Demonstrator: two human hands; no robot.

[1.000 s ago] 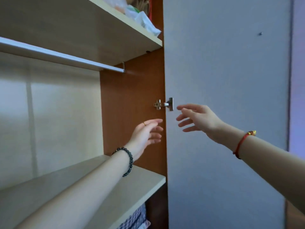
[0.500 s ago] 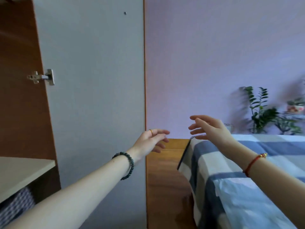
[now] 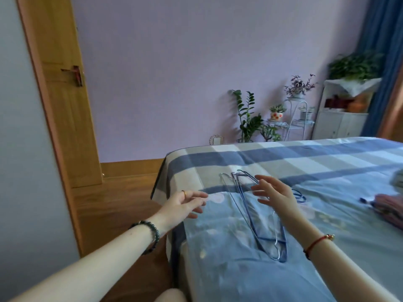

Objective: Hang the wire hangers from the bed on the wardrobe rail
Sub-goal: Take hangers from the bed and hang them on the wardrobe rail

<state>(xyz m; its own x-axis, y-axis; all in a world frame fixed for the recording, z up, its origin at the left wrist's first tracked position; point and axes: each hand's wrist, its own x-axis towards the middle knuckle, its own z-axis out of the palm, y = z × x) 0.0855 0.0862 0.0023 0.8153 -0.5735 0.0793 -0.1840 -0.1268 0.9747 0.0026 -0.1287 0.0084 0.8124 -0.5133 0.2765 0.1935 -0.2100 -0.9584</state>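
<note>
A small stack of thin wire hangers [image 3: 246,205], blue and silver, lies on the bed [image 3: 327,162] near its left corner, hooks toward the right. My right hand [image 3: 274,195] hovers just above the hangers with fingers spread and holds nothing. My left hand [image 3: 185,203] is open too, over the bed's left edge, a little left of the hangers. The wardrobe rail is out of view.
The grey wardrobe door [image 3: 26,149] with its wooden edge stands at the left. Wooden floor [image 3: 117,205] lies between it and the bed. Folded pink cloth [image 3: 390,208] sits at the bed's right. Potted plants [image 3: 248,118] and a white cabinet [image 3: 340,125] line the far wall.
My view has swung right and down, from the wardrobe shelves and rail to the bed. Both open hands have come along and now hover over the hangers.
</note>
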